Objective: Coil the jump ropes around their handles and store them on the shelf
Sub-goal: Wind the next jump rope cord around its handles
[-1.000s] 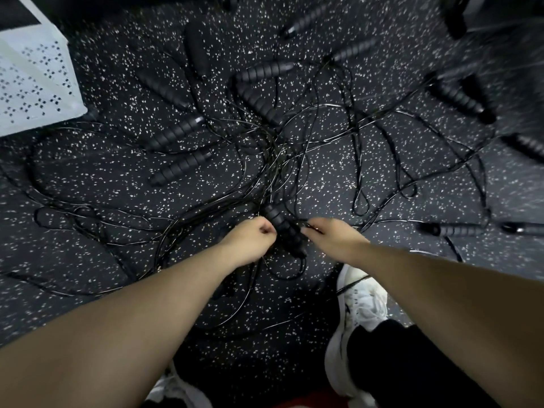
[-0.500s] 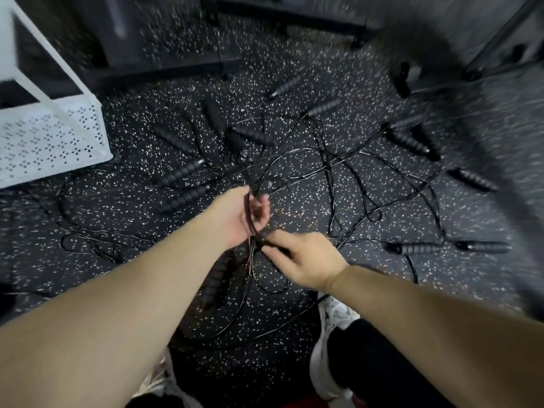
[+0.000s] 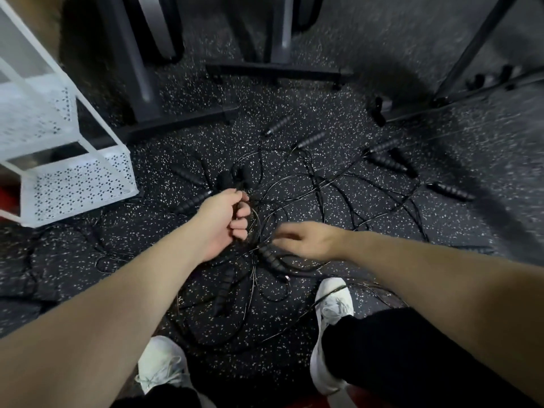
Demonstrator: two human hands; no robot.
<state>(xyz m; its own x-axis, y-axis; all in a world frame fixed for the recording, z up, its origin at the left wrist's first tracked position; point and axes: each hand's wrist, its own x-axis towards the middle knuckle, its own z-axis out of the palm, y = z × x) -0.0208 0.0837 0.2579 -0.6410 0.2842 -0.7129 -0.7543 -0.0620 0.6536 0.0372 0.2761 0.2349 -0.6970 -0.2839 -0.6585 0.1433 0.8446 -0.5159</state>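
The left hand (image 3: 225,223) sits at the middle of the frame with its fingers (image 3: 240,224) curled tight round a bunch of thin cords, gathered up off the floor (image 3: 294,328). That grip looks meant to keep loops of one jump rope together while the rest of the tangle (image 3: 309,195) is sorted out. Whether a handle is inside that fist, I cannot tell; something dark pokes out above the knuckles, but it is too blurred to name.

The right hand (image 3: 309,241) is just to the right of it, blurred, its fingers (image 3: 284,231) stretched loosely apart and clamped on nothing I can make out. They point toward the cords hanging from the left fist, probably to catch the next length for coiling.

A ribbed black handle (image 3: 269,257) lies just below and between the two hands, near the right fingers but seemingly not touching them. More handles are scattered across the upper right, well apart from both hands.

The white perforated shelf (image 3: 82,184) stands at the upper left. No rope shows on it from here, so storing appears a long way off.
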